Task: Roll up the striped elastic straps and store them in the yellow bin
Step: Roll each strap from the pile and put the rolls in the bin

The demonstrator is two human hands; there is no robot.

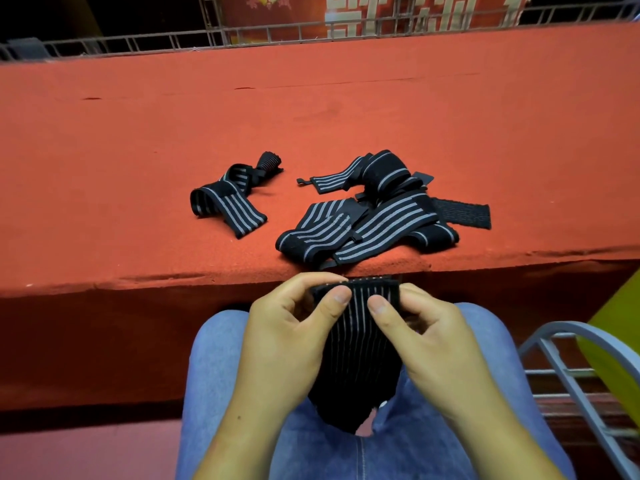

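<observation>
Striped strap point(356, 327) pinched by left hand point(294, 327), right hand point(426, 334); yellow bin point(616, 344) probably right.

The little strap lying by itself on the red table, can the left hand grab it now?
Probably not straight away. The left hand is pinching the held strap with the right hand. The path over the table to the little strap looks free, so it would likely reach once it lets go.
</observation>
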